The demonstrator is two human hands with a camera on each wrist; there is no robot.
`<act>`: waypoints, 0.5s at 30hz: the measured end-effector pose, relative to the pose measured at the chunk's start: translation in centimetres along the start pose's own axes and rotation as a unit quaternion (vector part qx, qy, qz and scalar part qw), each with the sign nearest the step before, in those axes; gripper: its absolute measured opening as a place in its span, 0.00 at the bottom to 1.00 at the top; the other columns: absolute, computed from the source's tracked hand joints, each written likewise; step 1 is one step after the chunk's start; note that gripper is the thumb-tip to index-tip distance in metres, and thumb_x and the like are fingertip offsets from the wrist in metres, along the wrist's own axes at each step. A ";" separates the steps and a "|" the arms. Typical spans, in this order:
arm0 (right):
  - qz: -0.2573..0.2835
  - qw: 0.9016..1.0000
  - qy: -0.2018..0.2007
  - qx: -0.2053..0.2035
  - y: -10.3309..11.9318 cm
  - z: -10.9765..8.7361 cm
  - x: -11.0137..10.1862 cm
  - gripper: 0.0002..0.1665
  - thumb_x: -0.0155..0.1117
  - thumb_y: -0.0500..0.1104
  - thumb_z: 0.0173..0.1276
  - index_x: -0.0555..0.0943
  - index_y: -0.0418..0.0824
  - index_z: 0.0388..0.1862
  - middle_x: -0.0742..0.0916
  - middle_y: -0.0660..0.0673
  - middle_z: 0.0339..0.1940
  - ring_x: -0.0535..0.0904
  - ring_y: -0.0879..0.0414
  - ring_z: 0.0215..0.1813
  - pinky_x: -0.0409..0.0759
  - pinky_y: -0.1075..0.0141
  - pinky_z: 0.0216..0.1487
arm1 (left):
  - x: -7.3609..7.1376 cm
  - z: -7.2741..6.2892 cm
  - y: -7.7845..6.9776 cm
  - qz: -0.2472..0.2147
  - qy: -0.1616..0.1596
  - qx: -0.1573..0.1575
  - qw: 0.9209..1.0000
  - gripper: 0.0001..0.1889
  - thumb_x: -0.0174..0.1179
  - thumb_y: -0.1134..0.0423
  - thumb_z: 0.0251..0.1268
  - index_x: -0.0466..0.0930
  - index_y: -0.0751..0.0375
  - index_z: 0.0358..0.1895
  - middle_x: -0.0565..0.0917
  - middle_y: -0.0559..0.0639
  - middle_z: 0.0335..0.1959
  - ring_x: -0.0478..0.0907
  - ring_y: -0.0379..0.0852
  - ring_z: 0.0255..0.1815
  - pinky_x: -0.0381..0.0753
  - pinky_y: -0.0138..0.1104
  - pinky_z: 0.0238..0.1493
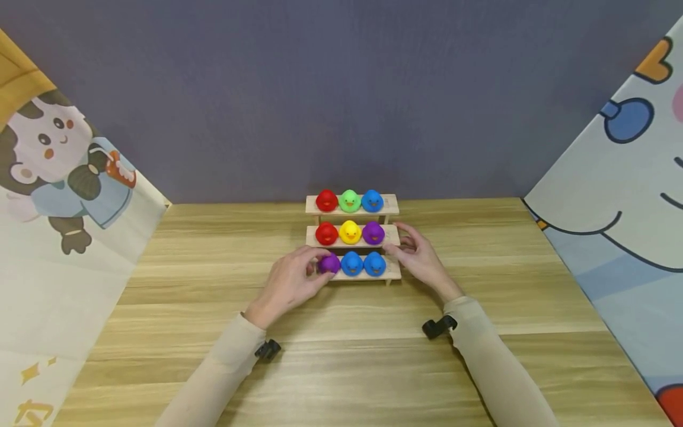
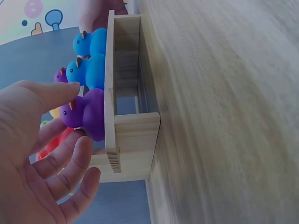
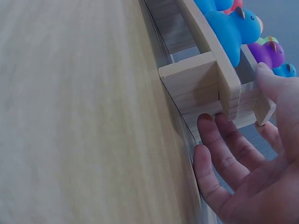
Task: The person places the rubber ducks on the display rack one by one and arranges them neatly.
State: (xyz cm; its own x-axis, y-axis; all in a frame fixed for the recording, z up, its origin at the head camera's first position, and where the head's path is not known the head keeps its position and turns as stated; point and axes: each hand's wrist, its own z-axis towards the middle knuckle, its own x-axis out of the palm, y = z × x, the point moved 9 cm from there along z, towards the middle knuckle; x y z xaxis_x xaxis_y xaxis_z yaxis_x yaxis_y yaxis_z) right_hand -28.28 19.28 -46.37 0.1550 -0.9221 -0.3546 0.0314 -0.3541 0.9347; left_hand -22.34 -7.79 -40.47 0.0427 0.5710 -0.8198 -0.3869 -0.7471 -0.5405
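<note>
A three-step wooden stand [image 1: 395,271] carries a row of rubber ducks on each step. At the left end of the lowest step, my left hand [image 1: 292,277] pinches a purple duck [image 2: 91,114], thumb and forefinger on either side of it. Beside it on that step sit two blue ducks [image 1: 352,264]. My right hand [image 1: 421,256] grips the right end of the middle step, thumb at its front edge and forefinger at its back. The other right fingers [image 3: 224,156] curve below, by the stand's end.
Red [image 1: 326,233], yellow [image 1: 350,232] and purple ducks fill the middle step. On the top step are red, green [image 1: 349,201] and blue ones. The stand is on a wood-grain table [image 1: 213,249], before a dark wall [image 1: 341,101]; printed panels flank both sides.
</note>
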 end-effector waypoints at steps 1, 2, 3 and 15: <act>0.001 1.000 0.000 0.000 0.0 0.0 0.0 0.45 0.72 0.51 0.76 0.64 0.46 0.85 0.86 0.29 0.64 0.89 0.41 0.55 0.87 0.67 0.43 | 0.0 0.0 0.0 -0.002 -0.001 -0.001 1.000 0.20 0.75 0.52 0.67 0.87 0.50 0.59 0.88 0.44 0.46 0.81 0.43 0.38 0.79 0.34 0.37; 0.001 1.000 0.001 -0.001 0.0 0.1 0.0 0.45 0.72 0.51 0.76 0.64 0.46 0.85 0.86 0.29 0.64 0.89 0.41 0.55 0.87 0.67 0.43 | -0.1 -0.1 0.1 -0.005 -0.003 -0.002 1.000 0.21 0.75 0.52 0.66 0.87 0.50 0.60 0.89 0.44 0.47 0.82 0.42 0.38 0.80 0.34 0.38; 0.001 1.000 0.001 -0.001 0.0 0.1 0.0 0.45 0.72 0.51 0.76 0.64 0.46 0.85 0.86 0.29 0.64 0.89 0.41 0.55 0.87 0.67 0.43 | -0.1 -0.1 0.1 -0.008 -0.005 -0.003 1.000 0.21 0.75 0.52 0.66 0.87 0.50 0.60 0.89 0.44 0.48 0.82 0.41 0.39 0.80 0.34 0.39; -0.013 1.000 -0.002 0.009 0.0 0.2 -0.1 0.49 0.69 0.55 0.77 0.56 0.49 0.89 0.82 0.28 0.71 0.81 0.34 0.70 0.83 0.46 0.67 | -1.9 -1.2 1.4 -0.029 -0.028 -0.008 0.999 0.23 0.74 0.54 0.66 0.85 0.52 0.64 0.89 0.50 0.58 0.85 0.42 0.39 0.82 0.36 0.37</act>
